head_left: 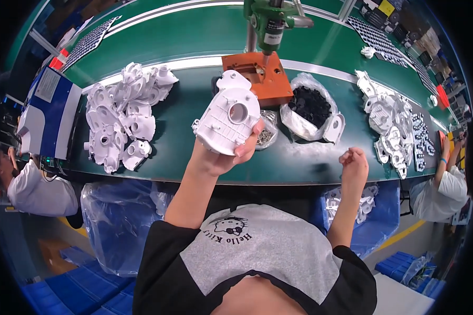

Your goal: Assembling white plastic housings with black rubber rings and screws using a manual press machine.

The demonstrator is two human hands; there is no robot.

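Observation:
My left hand (225, 157) is wrapped round a white plastic housing (228, 118), holding it up above the green bench with its round hole and ribbed face showing. My right hand (355, 164) hovers over the bench's front edge with curled fingers; anything inside them is too small to make out. Beyond the housing, an orange-brown fixture block (273, 86) sits under a green press (273, 23). Between my hands lie a clear bag of small metal parts (268, 135) and a white plastic bag (295, 122) holding black parts. Another white piece (334, 128) leans against that bag's right side.
White housings are heaped at left (108, 123) and right (386, 118), beside a dark tray of small parts (424, 139). A blue-and-white machine (50, 113) stands far left. Plastic-lined blue bins (118, 226) sit below the bench edge. Other people (42, 186) work at both sides.

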